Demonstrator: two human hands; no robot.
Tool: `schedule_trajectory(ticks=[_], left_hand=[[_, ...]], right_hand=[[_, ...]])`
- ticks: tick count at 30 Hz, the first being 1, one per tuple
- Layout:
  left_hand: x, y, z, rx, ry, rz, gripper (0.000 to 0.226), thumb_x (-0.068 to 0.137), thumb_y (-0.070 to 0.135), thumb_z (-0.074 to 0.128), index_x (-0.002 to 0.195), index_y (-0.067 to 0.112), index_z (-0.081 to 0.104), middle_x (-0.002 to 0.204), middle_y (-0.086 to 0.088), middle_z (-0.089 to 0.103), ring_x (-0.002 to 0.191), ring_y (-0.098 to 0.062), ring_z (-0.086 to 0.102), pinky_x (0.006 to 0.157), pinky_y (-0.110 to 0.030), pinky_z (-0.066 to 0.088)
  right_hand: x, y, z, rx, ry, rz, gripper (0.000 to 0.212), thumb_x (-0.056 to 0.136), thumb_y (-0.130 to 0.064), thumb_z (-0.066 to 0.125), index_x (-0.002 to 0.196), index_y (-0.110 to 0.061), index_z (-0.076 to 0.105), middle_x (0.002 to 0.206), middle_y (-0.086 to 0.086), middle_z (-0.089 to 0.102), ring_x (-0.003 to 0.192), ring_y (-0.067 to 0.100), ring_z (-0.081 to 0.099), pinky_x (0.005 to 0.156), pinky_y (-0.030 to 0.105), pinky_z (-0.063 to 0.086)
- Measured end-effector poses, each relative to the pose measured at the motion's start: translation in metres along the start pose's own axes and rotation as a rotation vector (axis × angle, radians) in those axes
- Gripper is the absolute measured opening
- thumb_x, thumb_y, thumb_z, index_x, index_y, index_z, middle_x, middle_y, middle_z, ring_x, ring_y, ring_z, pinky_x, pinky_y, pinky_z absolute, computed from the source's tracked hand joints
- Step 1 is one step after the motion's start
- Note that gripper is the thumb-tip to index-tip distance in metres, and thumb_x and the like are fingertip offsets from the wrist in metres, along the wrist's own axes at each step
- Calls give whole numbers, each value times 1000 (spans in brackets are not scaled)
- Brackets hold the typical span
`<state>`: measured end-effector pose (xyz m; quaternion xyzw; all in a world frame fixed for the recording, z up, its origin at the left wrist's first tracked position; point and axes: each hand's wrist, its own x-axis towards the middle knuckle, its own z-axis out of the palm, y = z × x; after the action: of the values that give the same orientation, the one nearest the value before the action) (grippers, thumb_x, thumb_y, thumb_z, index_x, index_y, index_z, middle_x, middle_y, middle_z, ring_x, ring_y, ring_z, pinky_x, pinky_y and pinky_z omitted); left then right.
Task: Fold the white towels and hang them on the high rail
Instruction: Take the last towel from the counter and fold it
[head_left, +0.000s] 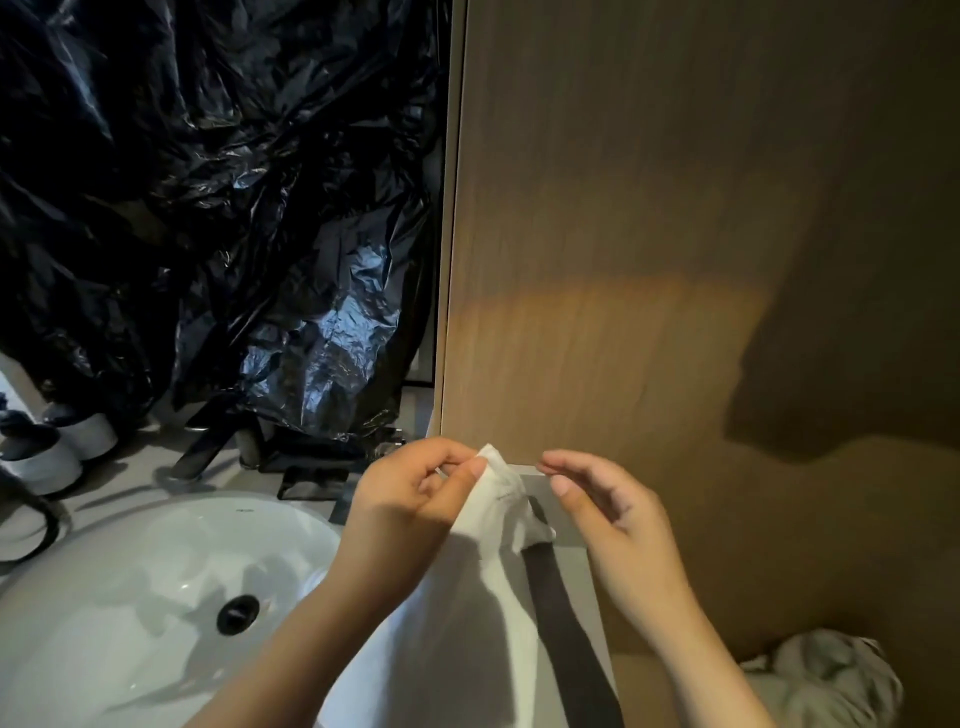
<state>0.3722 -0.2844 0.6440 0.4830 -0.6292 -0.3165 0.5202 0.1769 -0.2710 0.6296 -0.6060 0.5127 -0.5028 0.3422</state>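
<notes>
She has one white towel (488, 597) up in front of her, between the washbasin (130, 597) and the wooden panel (649, 208). Its top corner is pinched in her left hand (415, 499), and the fingers (470, 470) there are closed on the cloth just below the tip. The rest drops straight down over the edge of the counter (571, 525), and the lower part runs out of sight.

Her right hand (613, 514) hovers just beside that corner. Its fingers are loosely curled and grasp nothing that I can see. Thumb and forefinger are near the hem but apart from it.

The cloth looks light and quite limp, since it folds and sags from that single pinch with no stiffness of its own. I'd judge it won't slip much, as the weave looks dry and gives the skin some bite, but one corner alone lets it twist and bunch. The sensible hold would be a second corner along the same hem, so the edge can be pulled taut before folding.

A dark strip (561, 613) runs down beside the towel, and I can't tell what it is. A second crumpled pale cloth (831, 670) lies low on the right, possibly another towel. Black plastic sheeting (208, 208) hangs behind the basin. No rail shows from here.
</notes>
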Motion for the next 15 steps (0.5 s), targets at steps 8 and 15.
schedule_trajectory(ticks=[8, 15], left_hand=[[-14, 8, -3, 85, -51, 87, 13, 83, 32, 63, 88, 28, 75, 73, 9, 69, 73, -9, 64, 66, -18, 47], [-29, 4, -8, 177, -97, 40, 15, 82, 17, 74, 86, 29, 65, 73, 11, 68, 69, -9, 64, 60, -13, 45]], right_hand=[[-4, -8, 23, 164, -100, -15, 23, 85, -27, 63, 100, -14, 74, 95, 0, 74, 91, 19, 68, 83, 34, 54], [-6, -6, 27, 143, -126, -1, 17, 93, -40, 62, 90, -24, 67, 85, 0, 67, 79, 17, 61, 75, 41, 50]])
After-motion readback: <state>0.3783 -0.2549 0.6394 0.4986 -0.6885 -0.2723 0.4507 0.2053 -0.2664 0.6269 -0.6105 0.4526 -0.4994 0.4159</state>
